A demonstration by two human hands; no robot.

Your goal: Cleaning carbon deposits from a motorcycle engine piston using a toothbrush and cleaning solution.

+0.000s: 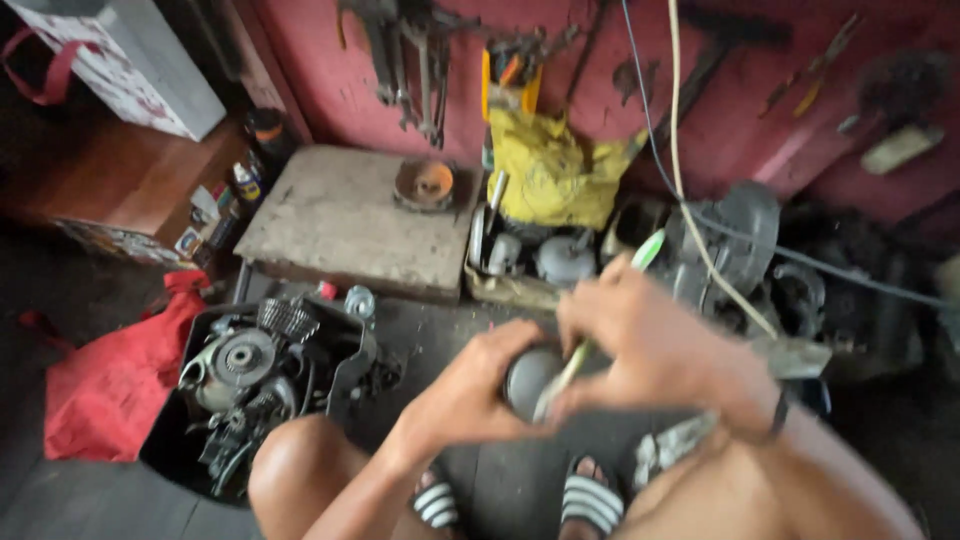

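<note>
Our left hand [470, 385] curls snugly around a round grey part [527, 378]; our right hand [640, 340] pinches a green-handled brush [600, 320] against it, right of the black engine crate [260, 385].

the left hand [470, 385] cupped a round grey metal part [528, 378] from below, while the right hand [640, 345] pressed a green-handled brush [600, 320] against it. a black tub of engine parts [255, 385] sat beside the left knee, a red cloth [115, 375] further left, a yellow rag [550, 175] against the red wall [600, 90].
</note>
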